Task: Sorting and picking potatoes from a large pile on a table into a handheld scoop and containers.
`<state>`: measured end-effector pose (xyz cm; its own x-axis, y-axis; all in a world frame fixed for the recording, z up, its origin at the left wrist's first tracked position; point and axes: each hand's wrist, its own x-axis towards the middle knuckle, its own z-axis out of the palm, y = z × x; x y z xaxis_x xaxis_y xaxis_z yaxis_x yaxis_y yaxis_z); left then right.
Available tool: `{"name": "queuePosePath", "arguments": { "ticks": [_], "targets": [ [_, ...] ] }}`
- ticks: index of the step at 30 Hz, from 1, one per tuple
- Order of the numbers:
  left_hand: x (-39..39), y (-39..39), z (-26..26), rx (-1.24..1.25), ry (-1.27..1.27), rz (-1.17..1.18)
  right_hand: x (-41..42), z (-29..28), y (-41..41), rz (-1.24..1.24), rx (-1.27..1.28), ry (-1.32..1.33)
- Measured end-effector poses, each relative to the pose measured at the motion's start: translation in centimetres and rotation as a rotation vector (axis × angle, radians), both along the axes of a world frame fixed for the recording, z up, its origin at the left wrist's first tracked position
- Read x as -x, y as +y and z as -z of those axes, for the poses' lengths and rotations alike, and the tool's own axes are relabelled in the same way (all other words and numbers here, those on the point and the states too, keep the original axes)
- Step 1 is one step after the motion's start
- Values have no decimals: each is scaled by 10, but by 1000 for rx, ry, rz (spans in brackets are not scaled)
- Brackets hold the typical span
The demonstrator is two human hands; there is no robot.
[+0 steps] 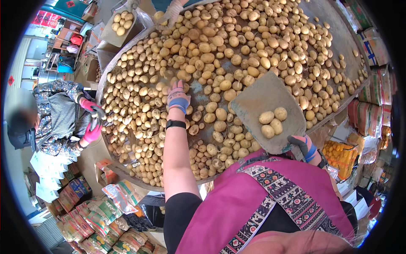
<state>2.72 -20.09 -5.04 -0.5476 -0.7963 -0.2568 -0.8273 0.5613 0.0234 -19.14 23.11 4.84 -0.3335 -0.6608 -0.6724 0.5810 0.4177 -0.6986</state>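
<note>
My left hand [178,96], in a pink and blue glove, reaches palm down into the loose potatoes [207,57] spread over a large table. Its fingertips are at the potatoes; whether they hold one is hidden under the hand. My right hand [303,146], in a grey, pink and blue glove, grips the handle of a wide, flat grey scoop [263,92]. Several potatoes [271,122] lie on the scoop near its handle end. The scoop is just before my body, above the near side of the table, with more potatoes around it.
A co-worker [63,117] in pink and grey gloves stands at the table's left edge. At the far edge, another person's gloved hand [173,14] is near a second scoop [115,36] bearing potatoes. The raised table rim [111,65] curves around the pile. Packed bags [104,211] lie lower left.
</note>
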Motion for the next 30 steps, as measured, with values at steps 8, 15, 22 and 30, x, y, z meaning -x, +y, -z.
{"name": "queuePosePath", "arguments": {
  "ticks": [8, 15, 22, 30],
  "targets": [
    [3, -6, 12, -459, 99, -165, 0, 0, 4, 138, -14, -39],
    [33, -43, 20, 4, 220, -8, 8, 12, 4, 16, -100, 63],
    [46, -25, -1, -265, -21, -63, 19, 21, 11, 121, -57, 105],
    [16, 65, -44, -110, 397, 96, 18, 44, 36, 187, -77, 22]
  ]
}}
